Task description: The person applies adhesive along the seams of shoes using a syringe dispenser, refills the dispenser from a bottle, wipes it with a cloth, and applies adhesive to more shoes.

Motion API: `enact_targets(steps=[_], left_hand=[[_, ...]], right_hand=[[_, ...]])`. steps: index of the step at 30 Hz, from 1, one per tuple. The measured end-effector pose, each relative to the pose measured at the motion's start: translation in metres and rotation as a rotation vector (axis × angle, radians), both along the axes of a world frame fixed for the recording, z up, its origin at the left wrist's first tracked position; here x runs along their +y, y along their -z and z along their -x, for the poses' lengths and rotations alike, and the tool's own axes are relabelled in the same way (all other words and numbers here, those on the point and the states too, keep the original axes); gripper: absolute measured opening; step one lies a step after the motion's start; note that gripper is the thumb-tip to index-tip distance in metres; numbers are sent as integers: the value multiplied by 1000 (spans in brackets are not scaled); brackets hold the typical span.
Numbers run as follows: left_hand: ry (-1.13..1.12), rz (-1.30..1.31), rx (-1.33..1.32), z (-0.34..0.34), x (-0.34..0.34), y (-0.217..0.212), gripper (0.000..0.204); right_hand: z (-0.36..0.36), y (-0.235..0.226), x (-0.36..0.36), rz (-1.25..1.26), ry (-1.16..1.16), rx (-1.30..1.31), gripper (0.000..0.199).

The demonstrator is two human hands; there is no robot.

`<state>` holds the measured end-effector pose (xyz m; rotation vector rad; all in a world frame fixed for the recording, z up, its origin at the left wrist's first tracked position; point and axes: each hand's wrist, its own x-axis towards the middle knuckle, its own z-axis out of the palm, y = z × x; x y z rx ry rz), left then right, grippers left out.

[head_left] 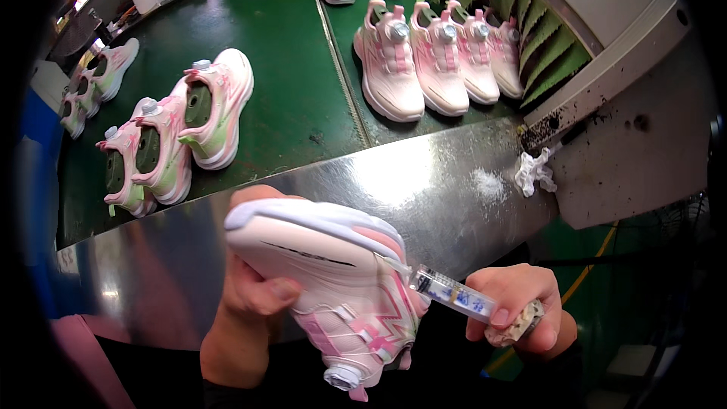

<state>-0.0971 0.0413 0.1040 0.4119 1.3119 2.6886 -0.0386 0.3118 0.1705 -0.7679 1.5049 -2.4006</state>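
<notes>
Head view: left hand (254, 288) wraps the heel end of a pale pink child's sneaker with white sole and round dial closure (333, 295), fingers closed around it, thumb across the side panel. The shoe is held in the air just in front of the curved polished steel surface (424, 189), tipped sole-up and to the left, dial pointing down toward the person.

Right hand (519, 307) pinches a small clear tube-shaped applicator with a blue-and-white label (452, 293) between thumb and forefinger; its tip touches the shoe's upper near the pink zigzag trim. Same hand also has a crumpled whitish wad (516, 324) tucked under the fingers.

Progress, judging from the layout: touch-up on this shoe is mid-way, tip on the upper, shoe not set down.

On the green conveyor belt (288, 76) beyond the steel lip:
- a row of pink sneakers (435, 60) at right, close to the green strip curtain of a grey machine housing (545, 45)
- pink-and-green sneakers lying on their sides (182, 132) at left
- more pairs further up the belt

Can't tell which of those are already handled.

A crumpled white rag (535, 171) sits at the steel surface's right end.
</notes>
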Motion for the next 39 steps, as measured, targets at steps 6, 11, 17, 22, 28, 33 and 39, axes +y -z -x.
enact_targets(steps=[6, 11, 17, 22, 28, 33, 39], left_hand=[[44, -106, -262, -2, 12, -9, 79], [35, -8, -193, 9, 4, 9, 74], [36, -137, -271, 8, -20, 27, 65], [-12, -10, -226, 20, -34, 44, 60], [-53, 26, -248, 29, -54, 54, 58], [-70, 70, -268, 28, -54, 52, 58], [-66, 103, -323, 32, -47, 53, 58]], right_hand=[[-6, 27, 11, -13, 11, -34, 45], [-16, 47, 16, -54, 10, -21, 43], [-31, 51, 22, -64, -2, -52, 39], [-42, 54, 27, -135, 42, -16, 42], [-58, 64, 31, -94, 89, -24, 42], [-65, 78, 34, -87, 108, -7, 42], [-68, 89, 39, -95, 114, 33, 39]])
